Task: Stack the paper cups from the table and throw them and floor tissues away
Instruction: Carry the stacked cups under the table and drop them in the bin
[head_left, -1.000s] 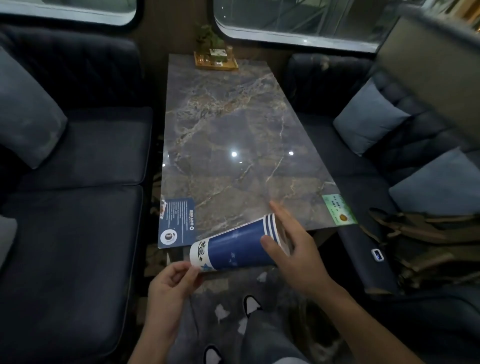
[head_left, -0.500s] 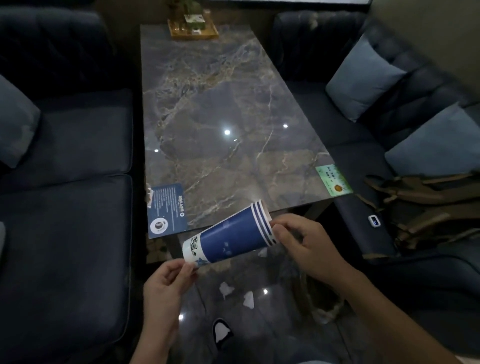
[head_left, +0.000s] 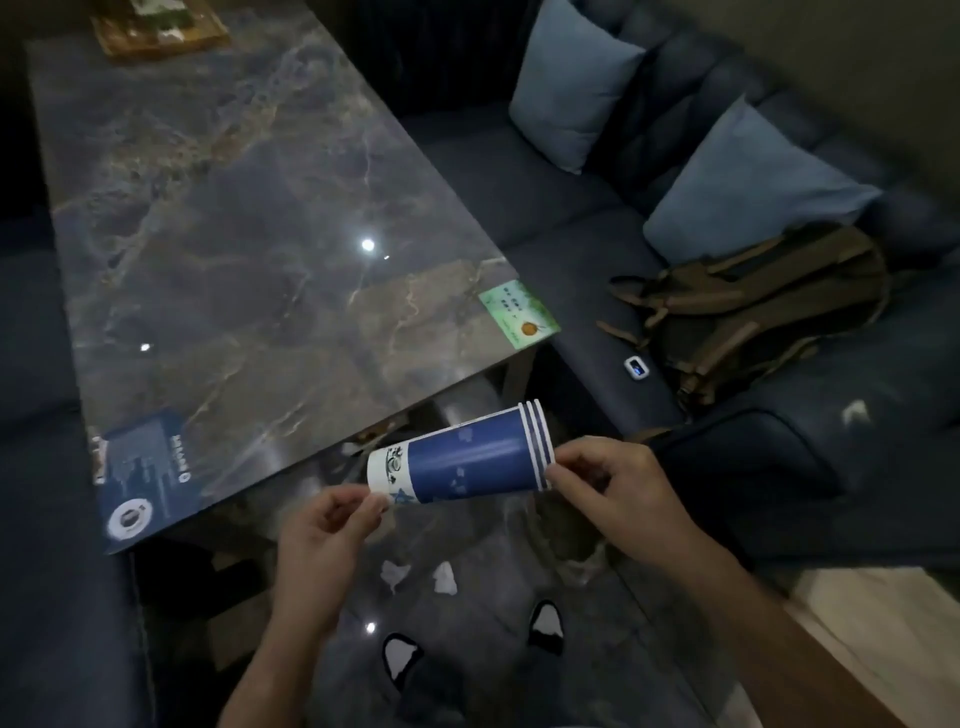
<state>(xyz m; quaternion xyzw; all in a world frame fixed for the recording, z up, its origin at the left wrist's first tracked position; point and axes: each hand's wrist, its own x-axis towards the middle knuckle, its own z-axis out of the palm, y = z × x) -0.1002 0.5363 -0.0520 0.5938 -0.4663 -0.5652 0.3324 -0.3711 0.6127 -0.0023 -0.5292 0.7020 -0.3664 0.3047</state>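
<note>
A stack of blue and white paper cups (head_left: 467, 460) lies sideways in the air, just off the near edge of the marble table (head_left: 234, 234). My left hand (head_left: 324, 535) pinches the white bottom end of the stack. At the rim end, my right hand (head_left: 618, 488) grips the stack with its fingertips. Two crumpled white tissues (head_left: 395, 571) (head_left: 444, 578) lie on the dark glossy floor below the cups, between my hands and my shoes.
Dark blue sofas flank the table. A brown backpack (head_left: 753, 312) and two light blue cushions (head_left: 571, 83) sit on the right sofa. A blue card (head_left: 145, 478) and a green card (head_left: 519, 312) lie on the table's near corners; a wooden tray (head_left: 161, 26) at its far end.
The view has tilted down and swung right, away from the table. The cup stack has come off the table edge and sits lower over the floor, still held at both ends.
</note>
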